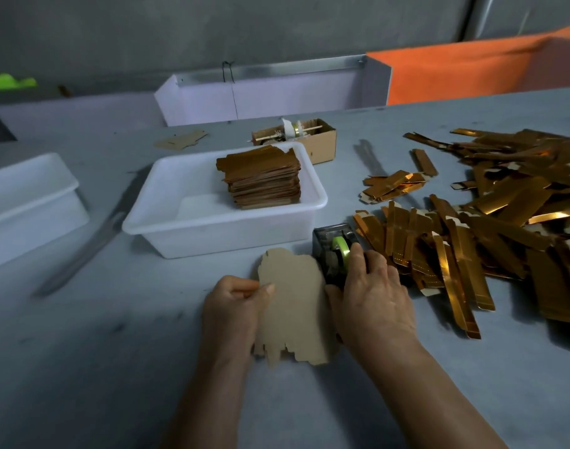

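The left hand (231, 306) is pinching the near-left edge of a flat cardboard sheet (293, 306), thumb on top and fingers curled beneath. This is probably keeping the sheet from sliding on the table (115, 351). The sheet is lying brown side up between the two hands, its notched flaps pointing toward the person and away.

The right hand (374, 293) is gripping a tape dispenser (333, 247), fingers curled over its top and one fingertip reaching to the green roll. The dispenser is sitting right against the sheet's far-right edge, seemingly so that tape can go straight onto that side without a long reach. Whether any tape is already being drawn out is too small to tell.

Beyond the left hand, a white tray (147, 218) is holding a neat stack (264, 179) of similar sheets, which appears to be the supply, kept within easy reach. To the right of the right hand, a loose heap of folded gold pieces (471, 247) is spreading across the table, likely the finished work being pushed aside.
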### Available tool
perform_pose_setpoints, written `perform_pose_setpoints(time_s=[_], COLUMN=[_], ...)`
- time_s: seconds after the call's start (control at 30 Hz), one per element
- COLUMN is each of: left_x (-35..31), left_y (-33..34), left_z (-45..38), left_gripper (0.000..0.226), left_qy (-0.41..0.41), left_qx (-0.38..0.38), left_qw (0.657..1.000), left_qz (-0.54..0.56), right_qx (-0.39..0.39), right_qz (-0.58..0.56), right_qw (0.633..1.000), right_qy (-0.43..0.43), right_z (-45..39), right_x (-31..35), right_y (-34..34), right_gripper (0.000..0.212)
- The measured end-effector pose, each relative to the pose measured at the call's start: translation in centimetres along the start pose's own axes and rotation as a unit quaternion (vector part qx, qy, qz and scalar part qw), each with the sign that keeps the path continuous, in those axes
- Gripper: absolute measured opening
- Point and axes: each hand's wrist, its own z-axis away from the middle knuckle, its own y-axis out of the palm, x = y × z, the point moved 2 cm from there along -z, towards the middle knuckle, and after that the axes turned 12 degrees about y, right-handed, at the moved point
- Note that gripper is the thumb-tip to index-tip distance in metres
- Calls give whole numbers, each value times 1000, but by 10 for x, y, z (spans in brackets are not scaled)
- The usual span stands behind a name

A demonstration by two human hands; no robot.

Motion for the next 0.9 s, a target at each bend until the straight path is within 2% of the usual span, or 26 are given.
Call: perform_pose_setpoints(time_s=[0.13, 0.23, 0.4, 0.47, 0.53, 0.57, 0.63, 0.7, 0.73, 0.77, 0.83, 0.9], left_x=[-1, -4, -21, -26, -36, -42, -51, -58, -58, -58, -57, -56], left_y=[-1, -6, -17, -19, -18, -18, -15, -13, -11, -11, -9, -7], left_z=[0, -3, 7, 11, 18, 21, 27, 32, 33, 34, 35, 35], left_gripper=[19, 15, 16, 7, 8, 10, 13, 15, 15, 16, 21, 39], left_qy=[-15, -33, 44, 20, -19, -27, -18, -5, -2, -3, -8, -15], left_qx=[-15, 9, -17, 0, 35, 60, 97, 111, 115, 119, 138, 176], left_qw=[1000, 999, 998, 999, 986, 978, 969, 963, 961, 959, 953, 944], left_qz=[-15, -6, -50, 44, 160, 199, 227, 244, 250, 256, 271, 278], right_qx=[20, 14, -4, -75, -123, -107, 22, 168, 215, 238, 245, 240], right_qz=[-45, -51, -51, -80, -174, -241, -384, -529, -571, -590, -595, -592], right_qw=[999, 998, 998, 993, 974, 961, 922, 832, 792, 771, 765, 768], right_qy=[-6, -15, -20, -50, -82, -85, -45, -2, 16, 28, 40, 42], right_z=[-2, -2, 1, 8, 19, 25, 35, 39, 40, 39, 38, 34], right_x=[-5, -7, -7, -7, -6, -6, -6, -6, -8, -9, -11, -14], right_y=[-1, -1, -5, -11, -20, -24, -29, -28, -26, -26, -25, -24], right_gripper=[75, 79, 76, 70, 62, 59, 46, 26, 21, 20, 20, 22])
